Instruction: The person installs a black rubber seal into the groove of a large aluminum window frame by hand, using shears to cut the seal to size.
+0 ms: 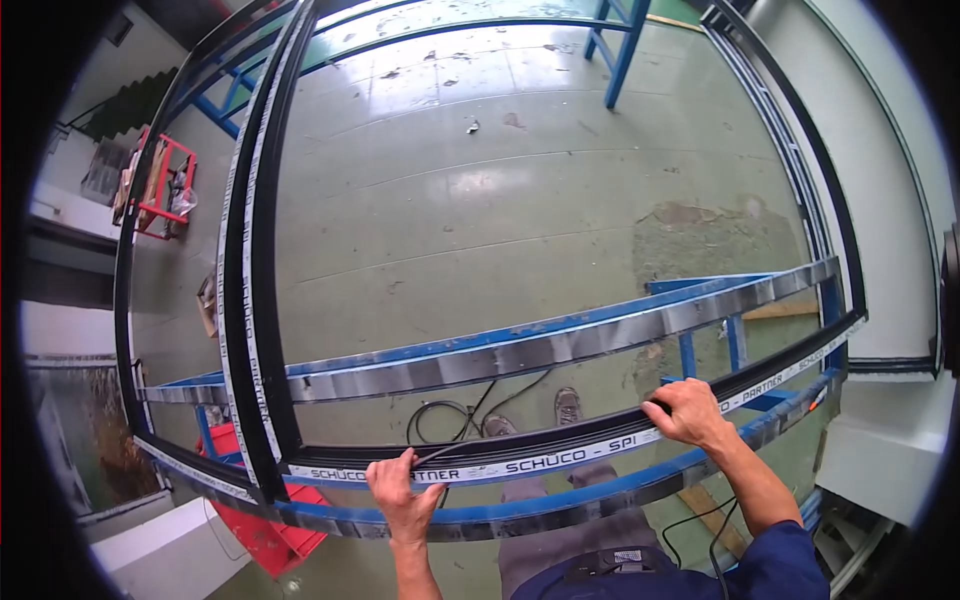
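Note:
A large black frame (262, 250) with printed white tape lies across blue trestles (560, 345). On its near bar, my left hand (402, 492) rests left of centre, fingers bent over the bar beside a thin black gasket strip (450, 447) and thumb against the taped side. Farther right, my right hand (688, 412) is closed over the same bar, its fingers curled onto the black inner edge. The strip runs from my left hand along the bar and loops down toward the floor. What lies under the fingers of each hand is hidden.
A black coil (437, 422) lies on the floor near my shoes (567, 405). Red bins (265, 530) stand below the frame at the lower left. A red cart (168, 188) is at the far left, and a white wall panel (865, 160) is at the right.

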`<state>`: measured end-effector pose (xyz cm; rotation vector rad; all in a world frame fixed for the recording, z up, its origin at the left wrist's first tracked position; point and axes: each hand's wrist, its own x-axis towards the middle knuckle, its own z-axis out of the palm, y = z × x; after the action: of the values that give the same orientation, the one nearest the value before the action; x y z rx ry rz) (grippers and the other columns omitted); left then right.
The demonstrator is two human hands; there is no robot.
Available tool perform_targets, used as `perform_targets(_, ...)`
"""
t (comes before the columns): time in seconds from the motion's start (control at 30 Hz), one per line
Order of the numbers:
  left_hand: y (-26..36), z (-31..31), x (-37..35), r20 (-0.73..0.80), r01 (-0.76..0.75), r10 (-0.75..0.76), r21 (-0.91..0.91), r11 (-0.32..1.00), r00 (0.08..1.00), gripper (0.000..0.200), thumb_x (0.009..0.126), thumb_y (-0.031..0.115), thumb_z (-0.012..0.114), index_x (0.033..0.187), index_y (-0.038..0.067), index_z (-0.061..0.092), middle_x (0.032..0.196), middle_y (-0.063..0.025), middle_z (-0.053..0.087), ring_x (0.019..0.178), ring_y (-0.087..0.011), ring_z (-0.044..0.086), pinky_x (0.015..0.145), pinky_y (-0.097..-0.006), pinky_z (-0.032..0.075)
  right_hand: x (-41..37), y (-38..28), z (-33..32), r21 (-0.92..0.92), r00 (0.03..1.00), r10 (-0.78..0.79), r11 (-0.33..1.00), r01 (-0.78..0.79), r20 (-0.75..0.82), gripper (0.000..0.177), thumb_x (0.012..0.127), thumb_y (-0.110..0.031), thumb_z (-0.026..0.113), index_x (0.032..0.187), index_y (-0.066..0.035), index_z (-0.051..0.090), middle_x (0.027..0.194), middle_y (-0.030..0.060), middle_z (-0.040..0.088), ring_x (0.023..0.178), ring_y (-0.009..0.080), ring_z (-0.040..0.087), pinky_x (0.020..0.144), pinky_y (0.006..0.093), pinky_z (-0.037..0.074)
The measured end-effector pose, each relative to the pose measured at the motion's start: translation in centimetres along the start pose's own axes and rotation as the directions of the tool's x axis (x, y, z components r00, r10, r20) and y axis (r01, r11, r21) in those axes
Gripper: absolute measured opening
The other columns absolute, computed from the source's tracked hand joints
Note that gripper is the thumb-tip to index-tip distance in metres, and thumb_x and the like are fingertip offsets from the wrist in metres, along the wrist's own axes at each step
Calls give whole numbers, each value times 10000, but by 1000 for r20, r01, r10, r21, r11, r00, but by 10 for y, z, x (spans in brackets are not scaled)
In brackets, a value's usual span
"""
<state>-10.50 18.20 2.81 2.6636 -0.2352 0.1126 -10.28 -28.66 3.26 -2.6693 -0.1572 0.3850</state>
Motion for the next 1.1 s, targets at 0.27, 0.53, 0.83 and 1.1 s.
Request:
perform_targets(0.27,-7,-13,5,46,-7,11,-72,997,999,712,713,518,802,1202,19,661,1004,-87,688,930,-285,616,939,-452,401,6,-13,-1,61,996,88,994,-88,15,240,864,-256,672,804,-28,717,722,195,654,703,408,648,658,453,494)
perform_targets(0.53,-28,-31,-7,53,-20,33,-232,972,998,622,749,353,845,1236,17,653,1333,-141,620,1289,-318,548,1089,-479,396,25,-44,12,227,962,191,945,-234,196,267,865,-245,708,911,16,745,760,147,725,696,234,705,666,353,530)
perform_targets(0.83,-45,-50,-90,-176,341,-352,-92,936,919,299,757,38,798,1044,24,718,1188,-152,683,1078,-290,641,893,-446,485,101,-193,59,385,866,-129,920,-77,483,368,900,-279,714,1103,27,725,934,201,749,819,284,717,766,373,553)
perform_targets(1.1,-92,-98,-11,79,420,-451,-532,736,889,243,787,19,800,1013,-20,720,786,-100,658,623,-164,571,573,-316,456,130,-227,95,442,821,-221,896,-42,526,431,899,-289,767,1173,34,693,1046,191,753,950,244,718,880,384,550)
